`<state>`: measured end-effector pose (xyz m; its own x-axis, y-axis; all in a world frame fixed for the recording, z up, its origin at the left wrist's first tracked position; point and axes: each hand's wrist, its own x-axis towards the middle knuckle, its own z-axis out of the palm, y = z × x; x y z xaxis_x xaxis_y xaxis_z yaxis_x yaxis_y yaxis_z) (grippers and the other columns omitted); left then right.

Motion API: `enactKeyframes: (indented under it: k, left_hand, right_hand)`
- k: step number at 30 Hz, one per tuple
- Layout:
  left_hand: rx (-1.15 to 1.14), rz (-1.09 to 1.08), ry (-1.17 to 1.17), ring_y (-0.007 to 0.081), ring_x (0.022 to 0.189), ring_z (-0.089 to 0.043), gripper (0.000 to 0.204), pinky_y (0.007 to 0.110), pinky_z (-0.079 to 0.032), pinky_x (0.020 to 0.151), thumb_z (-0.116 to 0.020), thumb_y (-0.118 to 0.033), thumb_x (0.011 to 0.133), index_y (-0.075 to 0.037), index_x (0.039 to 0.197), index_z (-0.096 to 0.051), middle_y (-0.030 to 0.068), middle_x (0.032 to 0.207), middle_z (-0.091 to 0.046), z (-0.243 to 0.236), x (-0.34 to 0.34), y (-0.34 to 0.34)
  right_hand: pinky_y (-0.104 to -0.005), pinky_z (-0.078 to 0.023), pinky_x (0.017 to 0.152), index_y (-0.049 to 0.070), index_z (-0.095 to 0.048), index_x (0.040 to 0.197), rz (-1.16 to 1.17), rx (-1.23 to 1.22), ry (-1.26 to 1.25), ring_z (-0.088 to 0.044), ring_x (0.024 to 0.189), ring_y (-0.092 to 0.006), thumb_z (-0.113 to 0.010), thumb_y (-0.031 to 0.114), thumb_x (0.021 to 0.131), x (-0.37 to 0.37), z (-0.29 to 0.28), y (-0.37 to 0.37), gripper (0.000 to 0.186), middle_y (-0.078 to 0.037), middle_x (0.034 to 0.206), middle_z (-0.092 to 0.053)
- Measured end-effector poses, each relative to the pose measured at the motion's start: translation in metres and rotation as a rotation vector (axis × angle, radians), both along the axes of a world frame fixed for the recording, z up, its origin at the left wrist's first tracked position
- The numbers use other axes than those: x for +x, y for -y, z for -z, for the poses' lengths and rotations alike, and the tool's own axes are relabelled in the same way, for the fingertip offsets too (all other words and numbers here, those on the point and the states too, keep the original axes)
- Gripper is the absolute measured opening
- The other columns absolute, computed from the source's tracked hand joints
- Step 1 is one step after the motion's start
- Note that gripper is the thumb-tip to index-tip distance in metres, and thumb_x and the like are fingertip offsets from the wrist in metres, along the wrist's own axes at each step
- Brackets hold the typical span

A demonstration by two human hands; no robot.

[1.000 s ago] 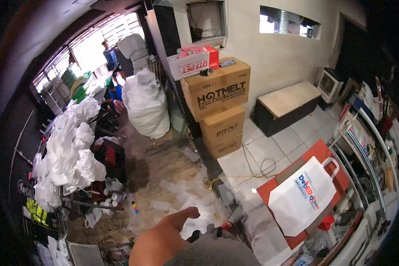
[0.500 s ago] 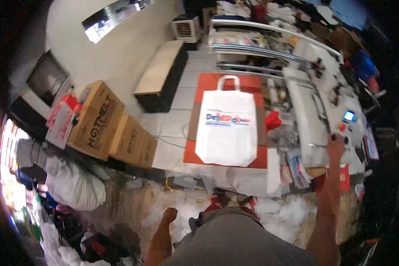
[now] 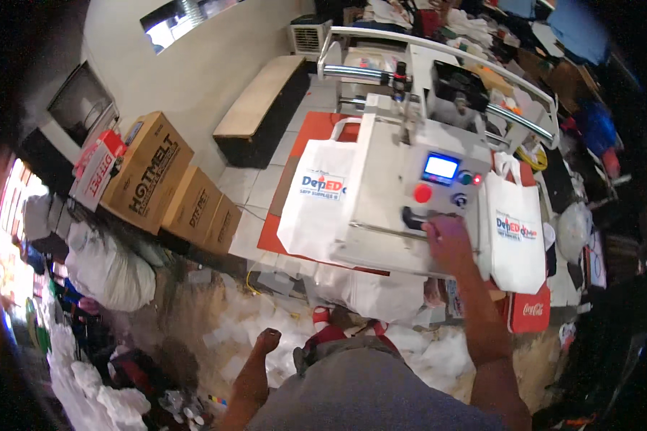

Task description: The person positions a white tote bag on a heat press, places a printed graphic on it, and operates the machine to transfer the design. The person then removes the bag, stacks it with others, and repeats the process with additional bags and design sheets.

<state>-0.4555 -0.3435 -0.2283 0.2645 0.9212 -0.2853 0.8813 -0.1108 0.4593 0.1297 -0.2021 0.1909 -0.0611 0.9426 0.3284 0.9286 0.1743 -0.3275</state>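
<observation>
My right hand (image 3: 449, 241) grips the black handle (image 3: 414, 218) on the front of a white sliding heat press head (image 3: 381, 194). The head carries a lit display, a red knob and small buttons. It covers the right part of a white printed tote bag (image 3: 311, 194) lying on an orange-red pad (image 3: 274, 233). To the right of the head, a second white printed tote bag (image 3: 514, 251) lies flat with its handles pointing away from me. Low beside my body hangs my left hand (image 3: 269, 340), fingers curled in with nothing visible in them.
Metal rails (image 3: 356, 71) with a white frame cross the far side of the table. Cardboard boxes (image 3: 148, 172) stand at left near a long bench (image 3: 260, 100). White scraps (image 3: 280, 337) cover the floor at my feet. A red tin (image 3: 529, 310) sits at the table's front right.
The press head has slid from the right to the left along its rails, my right hand moving with it. It now partly covers the left tote bag, and the right one shows.
</observation>
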Motion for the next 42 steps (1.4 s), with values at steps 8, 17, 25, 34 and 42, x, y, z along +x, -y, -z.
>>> enactKeyframes:
  k: [8, 17, 25, 34, 42]
  left_hand:
    - [-0.381, -0.531, 0.124, 0.0369, 0.106, -0.066, 0.044, 0.041, -0.052, 0.094, -0.059, -0.041, 0.091, -0.002, 0.11, -0.069, 0.0225, 0.109, -0.07, -0.059, 0.089, 0.081]
    - [-0.407, -0.435, 0.042, 0.0353, 0.09, -0.066, 0.025, 0.042, -0.054, 0.081, -0.05, -0.025, 0.089, -0.004, 0.086, -0.062, 0.0184, 0.089, -0.066, -0.011, 0.073, 0.273]
    - [-0.589, -1.107, 0.544, 0.0233, 0.067, -0.064, 0.013, 0.039, -0.055, 0.064, -0.059, -0.016, 0.084, -0.005, 0.077, -0.059, 0.008, 0.069, -0.062, 0.036, 0.052, 0.355]
    - [-0.853, -0.803, 0.602, 0.018, 0.049, -0.053, 0.015, 0.034, -0.047, 0.047, -0.053, -0.024, 0.091, -0.012, 0.085, -0.061, 0.0012, 0.064, -0.054, 0.022, 0.033, 0.289]
    - [-0.565, -0.834, 0.491, 0.0188, 0.059, -0.066, 0.028, 0.032, -0.049, 0.043, -0.058, -0.027, 0.093, -0.002, 0.105, -0.065, 0.0076, 0.083, -0.069, -0.003, 0.135, 0.178]
  right_hand:
    - [-0.0453, -0.042, 0.092, 0.003, -0.061, 0.11, -0.375, 0.166, -0.029, -0.064, 0.1, -0.0319, -0.057, 0.015, 0.094, -0.085, 0.009, -0.06, 0.02, -0.014, 0.104, -0.068]
    - [-0.0465, -0.042, 0.096, 0.001, -0.058, 0.121, -0.4, 0.016, 0.018, -0.061, 0.11, -0.0324, -0.058, 0.018, 0.093, -0.149, 0.011, -0.093, 0.033, -0.018, 0.116, -0.065]
    - [-0.0468, -0.037, 0.11, 0.003, -0.053, 0.133, -0.343, 0.224, -0.25, -0.047, 0.13, -0.0393, -0.069, 0.013, 0.084, -0.112, 0.013, 0.012, 0.053, -0.021, 0.132, -0.053]
    - [-0.0448, -0.054, 0.079, 0.004, -0.063, 0.106, 0.135, -0.14, -0.325, -0.066, 0.09, -0.0374, -0.065, 0.008, 0.085, 0.06, 0.154, 0.245, 0.021, -0.019, 0.099, -0.066]
    - [-0.0457, -0.053, 0.072, 0.002, -0.064, 0.092, 0.413, 0.001, -0.267, -0.066, 0.082, -0.039, -0.064, 0.009, 0.086, 0.224, 0.163, 0.307, 0.01, -0.021, 0.086, -0.065]
